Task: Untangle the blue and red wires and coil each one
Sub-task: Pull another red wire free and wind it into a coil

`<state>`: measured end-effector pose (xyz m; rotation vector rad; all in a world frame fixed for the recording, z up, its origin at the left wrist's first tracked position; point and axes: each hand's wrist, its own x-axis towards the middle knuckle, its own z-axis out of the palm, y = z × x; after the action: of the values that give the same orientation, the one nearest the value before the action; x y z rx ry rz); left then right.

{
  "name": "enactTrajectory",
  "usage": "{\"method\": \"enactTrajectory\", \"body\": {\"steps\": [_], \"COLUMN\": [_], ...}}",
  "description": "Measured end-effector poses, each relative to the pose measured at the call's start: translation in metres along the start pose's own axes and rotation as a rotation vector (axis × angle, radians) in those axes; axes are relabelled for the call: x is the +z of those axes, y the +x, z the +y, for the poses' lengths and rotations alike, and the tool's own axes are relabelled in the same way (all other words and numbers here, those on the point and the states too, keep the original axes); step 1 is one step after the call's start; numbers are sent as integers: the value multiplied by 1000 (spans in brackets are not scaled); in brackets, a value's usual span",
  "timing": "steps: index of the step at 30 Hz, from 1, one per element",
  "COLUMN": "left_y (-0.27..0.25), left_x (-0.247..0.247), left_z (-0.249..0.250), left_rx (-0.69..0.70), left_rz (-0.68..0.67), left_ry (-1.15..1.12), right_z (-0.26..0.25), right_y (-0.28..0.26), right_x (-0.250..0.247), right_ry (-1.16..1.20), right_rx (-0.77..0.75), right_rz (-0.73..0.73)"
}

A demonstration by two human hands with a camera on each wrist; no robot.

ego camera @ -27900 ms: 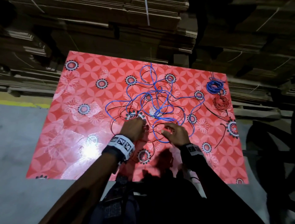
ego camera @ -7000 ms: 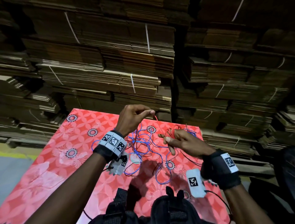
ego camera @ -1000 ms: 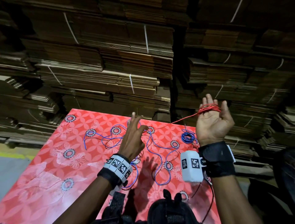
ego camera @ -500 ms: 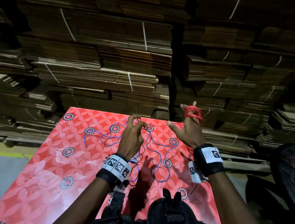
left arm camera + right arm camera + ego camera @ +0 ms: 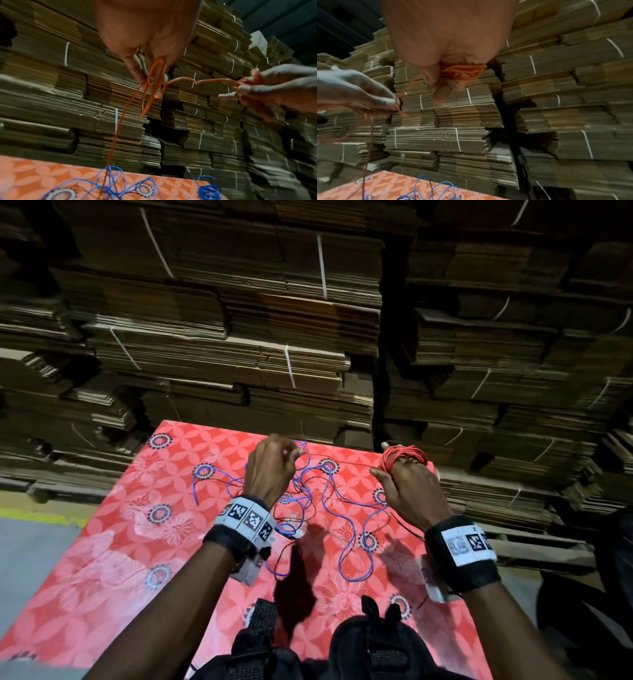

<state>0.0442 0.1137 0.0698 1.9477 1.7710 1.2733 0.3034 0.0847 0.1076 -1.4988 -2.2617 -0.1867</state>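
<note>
Over a red patterned table (image 5: 137,542), my right hand (image 5: 400,470) holds a coil of red wire (image 5: 404,457) wound round its fingers; the right wrist view shows the same red coil (image 5: 460,73). My left hand (image 5: 294,451) pinches the red wire (image 5: 154,75) at its fingertips. From that pinch one strand (image 5: 342,462) runs across to the coil and another drops to the table. The blue wire (image 5: 342,508) lies loose in loops on the table, with thin red strands among it.
A small blue coil (image 5: 208,189) lies near the table's far right corner. Tall stacks of tied flat cardboard (image 5: 239,337) rise close behind the table. Grey floor (image 5: 30,549) shows at the left. A dark bag (image 5: 370,645) sits at the near edge.
My right hand has come down from a raised, palm-up pose and turned knuckles-up with the red coil. My left hand's fingers have closed on the red wire between the hands.
</note>
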Motion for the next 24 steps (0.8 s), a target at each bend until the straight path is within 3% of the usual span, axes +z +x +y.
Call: {"method": "enactTrajectory", "body": {"steps": [3,8,12,18,24], "left_y": [4,7,5,3,-4], "left_x": [2,-2,-12,-18,-17], "left_z": [-3,18,35,43,48], "left_rx": [-142,-445,-449,-442,-449], "left_rz": [-22,35,-22,-224,-387], "left_ry": [-6,-799,-1027,-1124,-1167], "right_z": [-2,-19,-26,-24,-12], "right_y": [-2,-15,-23,-10,9], "right_x": [3,18,31,28,15], "right_ry": [59,197,192,105,5], "right_rx": [14,-18,6,178,316], "right_rz": [-41,-77,-157,-227,-133]}}
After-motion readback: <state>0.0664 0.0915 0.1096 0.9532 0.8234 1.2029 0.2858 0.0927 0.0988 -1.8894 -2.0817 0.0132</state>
